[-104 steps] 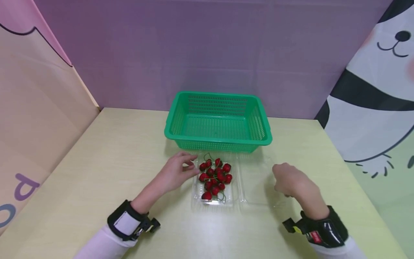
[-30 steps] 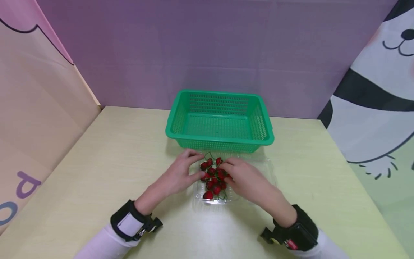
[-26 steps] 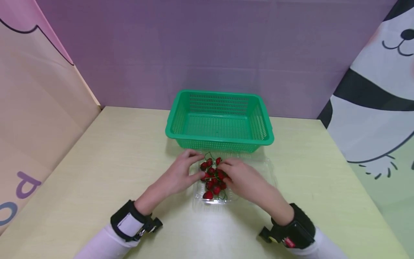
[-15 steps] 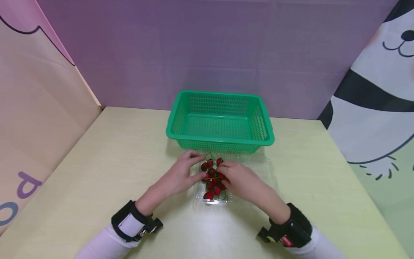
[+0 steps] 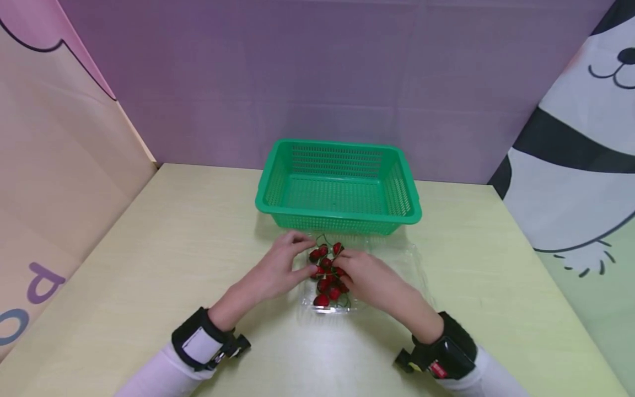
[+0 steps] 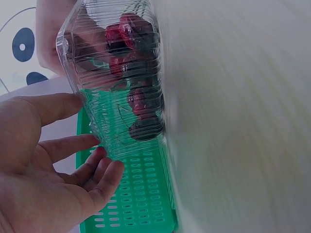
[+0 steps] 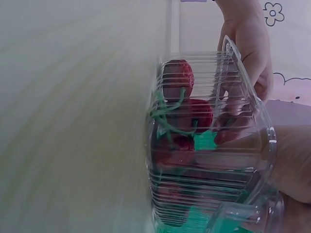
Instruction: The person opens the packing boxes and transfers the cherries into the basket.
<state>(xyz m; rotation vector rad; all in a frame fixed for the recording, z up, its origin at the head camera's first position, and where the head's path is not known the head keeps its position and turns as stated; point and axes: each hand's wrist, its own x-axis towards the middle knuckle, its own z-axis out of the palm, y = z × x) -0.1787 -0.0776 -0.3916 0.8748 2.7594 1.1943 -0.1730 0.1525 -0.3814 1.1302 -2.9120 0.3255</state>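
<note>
A clear plastic clamshell box [image 5: 327,310] holds several red cherries [image 5: 322,284] with green stems. My left hand [image 5: 278,267] touches the box's left rim, its thumb and fingers spread apart; in the left wrist view, the fingertips [image 6: 115,170] lie along the corner of the ribbed wall. Reaching in from the right, my right hand [image 5: 369,275] has its thumb and forefinger curled around a cherry [image 5: 340,271]. Its other fingers are largely hidden behind the back of the hand. Through the box wall, the right wrist view shows cherries [image 7: 179,80] and tangled stems [image 7: 167,119].
Behind the box stands a green perforated basket [image 5: 337,212] with nothing seen in it. The box's flat clear lid [image 5: 409,264] lies opened to the right, partly under my right arm. The pale table [image 5: 208,220] meets a purple backdrop [image 5: 327,82].
My right hand has come from beside the lid on the right, leftward into the box among the cherries. Over the last half second it barely shifts. My left hand stays at the rim.
</note>
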